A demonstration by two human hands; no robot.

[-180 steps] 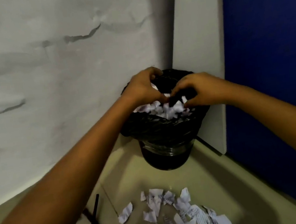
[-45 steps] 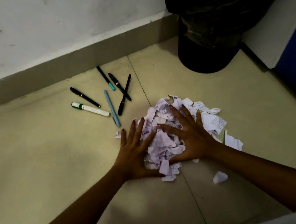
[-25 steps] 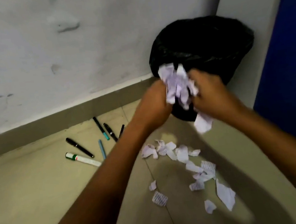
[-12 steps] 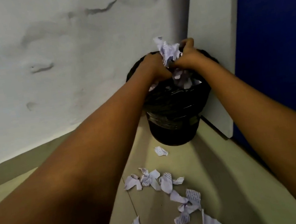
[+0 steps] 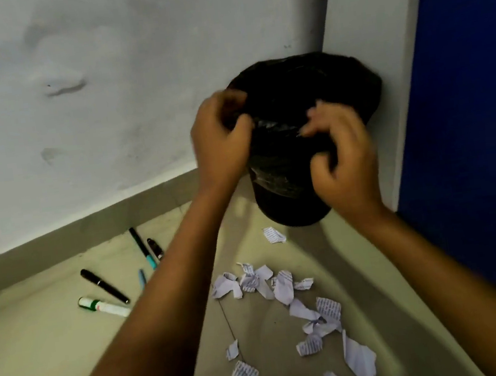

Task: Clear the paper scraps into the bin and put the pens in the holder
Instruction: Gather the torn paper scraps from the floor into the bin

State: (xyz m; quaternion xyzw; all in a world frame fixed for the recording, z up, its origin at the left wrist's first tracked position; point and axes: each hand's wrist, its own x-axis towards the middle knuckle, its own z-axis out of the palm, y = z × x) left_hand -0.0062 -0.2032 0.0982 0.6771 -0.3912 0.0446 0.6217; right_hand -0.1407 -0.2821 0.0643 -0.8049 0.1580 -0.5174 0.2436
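Observation:
A black bin (image 5: pixel 300 92) lined with a black bag stands on the floor in the corner. My left hand (image 5: pixel 221 140) and my right hand (image 5: pixel 343 156) hover in front of its near side, fingers curled and apart, with no paper in them. Both hands are motion-blurred. Several white paper scraps (image 5: pixel 285 287) lie scattered on the floor below the bin. Several pens lie to the left: a black pen (image 5: pixel 104 286), a white marker with a green cap (image 5: pixel 103 307), a teal-tipped pen (image 5: pixel 142 248). My left forearm hides part of the pens. No holder is in view.
A white wall with a grey skirting (image 5: pixel 59 247) runs behind the pens. A white frame (image 5: pixel 379 44) and a blue panel (image 5: pixel 465 96) close off the right side behind the bin. The floor is beige tile.
Half a second ago both hands held a bunch of scraps over the bin's mouth. Now the scraps are gone from my hands, which have drawn back and down in front of the bin.

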